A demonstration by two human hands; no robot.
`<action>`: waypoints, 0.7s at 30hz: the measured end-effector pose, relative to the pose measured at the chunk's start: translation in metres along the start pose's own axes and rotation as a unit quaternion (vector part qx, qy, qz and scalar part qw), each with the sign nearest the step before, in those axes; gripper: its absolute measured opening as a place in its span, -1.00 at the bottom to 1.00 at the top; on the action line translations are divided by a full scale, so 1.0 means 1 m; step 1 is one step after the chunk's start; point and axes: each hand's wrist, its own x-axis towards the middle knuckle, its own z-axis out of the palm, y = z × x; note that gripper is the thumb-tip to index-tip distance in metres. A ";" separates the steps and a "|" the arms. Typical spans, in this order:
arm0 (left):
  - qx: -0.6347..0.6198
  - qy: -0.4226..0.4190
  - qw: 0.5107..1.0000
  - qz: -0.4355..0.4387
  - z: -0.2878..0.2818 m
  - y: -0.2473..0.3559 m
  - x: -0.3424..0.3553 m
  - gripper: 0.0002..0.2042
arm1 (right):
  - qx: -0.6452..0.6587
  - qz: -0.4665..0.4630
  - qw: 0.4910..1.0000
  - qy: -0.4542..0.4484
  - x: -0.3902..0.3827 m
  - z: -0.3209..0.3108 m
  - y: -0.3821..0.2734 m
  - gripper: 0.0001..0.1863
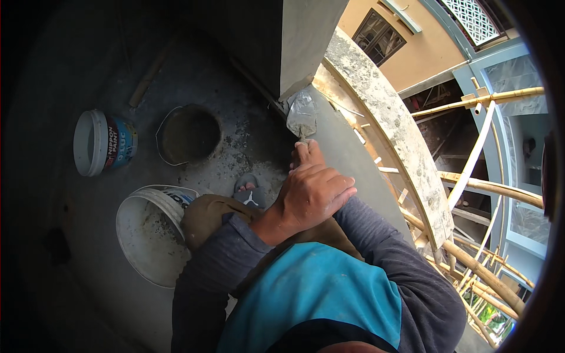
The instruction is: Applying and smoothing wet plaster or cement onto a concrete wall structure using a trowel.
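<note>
My right hand (307, 154) is closed round the handle of a trowel (303, 113). Wet grey mortar smears the trowel's blade, which lies on a grey plastered ledge (347, 156) by the foot of a pillar (300, 47). Crossing over from the left, my left hand (315, 197) has its fingers bent together over my right wrist, at the cuff of the dark sleeve. That wrist is mostly hidden beneath it, and so are the left fingertips.
On the floor at left stand a dark bucket (191, 135), a paint pail on its side (91, 144) and a white pail (132, 235) beside my knee. A sandalled foot (247, 189) is below. Past the ledge are a rough concrete edge (406, 147) and bamboo poles (488, 185).
</note>
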 end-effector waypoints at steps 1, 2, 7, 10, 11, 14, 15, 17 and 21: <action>0.003 -0.003 1.000 -0.006 -0.002 0.002 0.000 -0.82 | -0.006 -0.037 0.999 0.006 -0.001 0.008 0.002 -0.56; 0.007 -0.006 1.000 -0.011 -0.003 0.003 -0.001 -0.82 | -0.005 -0.037 0.999 0.003 0.000 0.014 0.004 -0.56; 0.011 -0.001 1.000 -0.007 -0.008 0.004 -0.006 -0.81 | 0.045 -0.135 0.985 0.102 -0.055 0.042 -0.029 -0.47; 0.012 -0.008 1.000 -0.001 -0.006 0.006 -0.004 -0.82 | 0.029 -0.175 0.978 0.114 -0.033 0.037 0.053 -0.38; 0.017 -0.010 1.000 -0.006 -0.007 0.005 -0.006 -0.82 | 0.028 -0.171 0.979 0.111 -0.030 0.038 0.061 -0.40; 0.015 -0.016 1.000 -0.009 -0.011 0.006 -0.006 -0.83 | 0.033 -0.120 0.986 0.111 -0.041 0.024 0.045 -0.47; 0.018 -0.016 1.000 -0.011 -0.011 0.005 -0.008 -0.83 | 0.043 -0.097 0.989 0.107 -0.048 0.019 0.034 -0.49; 0.028 0.008 1.000 0.006 -0.011 0.005 -0.009 -0.83 | 0.068 -0.042 0.992 0.101 -0.060 0.011 0.009 -0.54; 0.012 0.018 1.000 0.008 -0.010 0.009 -0.004 -0.83 | 0.114 0.065 0.987 0.095 -0.059 0.005 -0.047 -0.62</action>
